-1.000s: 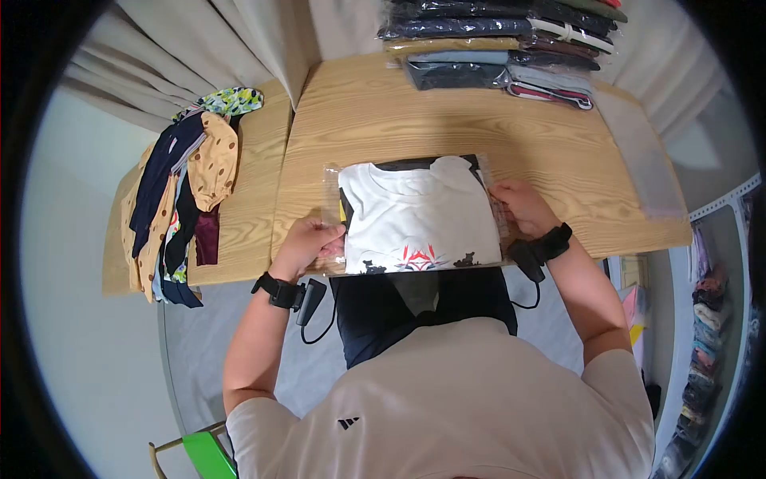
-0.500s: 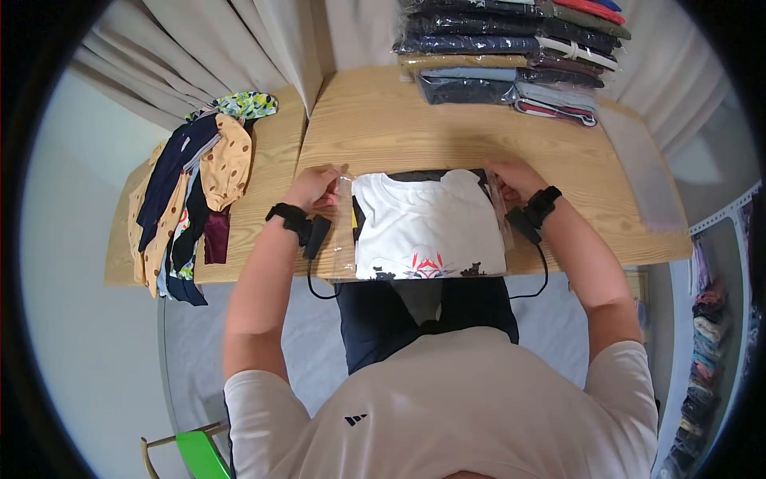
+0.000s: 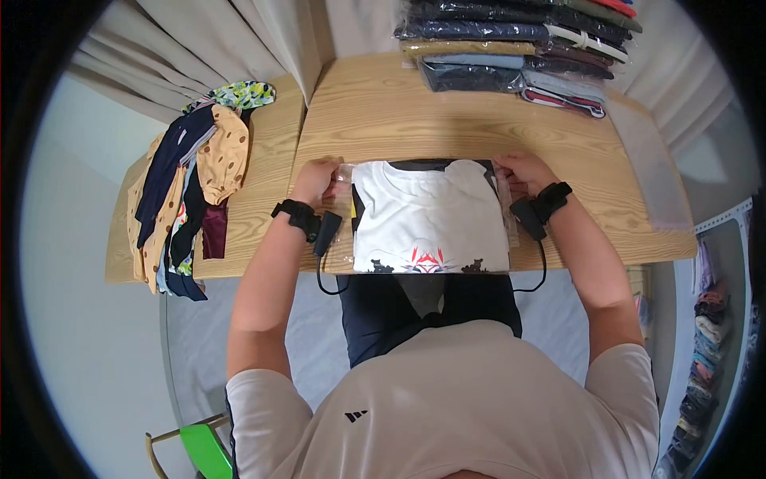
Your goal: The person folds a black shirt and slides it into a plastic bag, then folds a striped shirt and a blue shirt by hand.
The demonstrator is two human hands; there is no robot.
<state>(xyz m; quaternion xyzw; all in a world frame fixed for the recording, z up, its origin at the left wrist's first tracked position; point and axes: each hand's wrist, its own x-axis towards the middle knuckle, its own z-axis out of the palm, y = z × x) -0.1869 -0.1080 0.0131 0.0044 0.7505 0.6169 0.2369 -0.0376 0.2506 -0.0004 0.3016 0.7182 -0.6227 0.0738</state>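
A folded white T-shirt (image 3: pixel 427 211) with a red and black print lies in a clear plastic bag (image 3: pixel 343 239) at the table's front edge. Dark material shows behind its neckline and along its left side. My left hand (image 3: pixel 317 180) is closed on the bag's upper left edge, fingers curled round the film. At the upper right edge my right hand (image 3: pixel 523 172) pinches the plastic between thumb and fingers. Both wrists wear black straps with a cabled device.
Bagged folded clothes (image 3: pixel 511 60) form a tall stack at the back right. Loose clothes (image 3: pixel 187 184) are heaped on the left. Flat clear plastic (image 3: pixel 658 180) lies along the right side of the wooden table (image 3: pixel 383 112). A green chair (image 3: pixel 206 451) stands lower left.
The bagged T-shirt and both hands sit slightly higher in view. The bag's top edge looks straighter across the neckline. Both hands keep their hold, and the camera has shifted a little.
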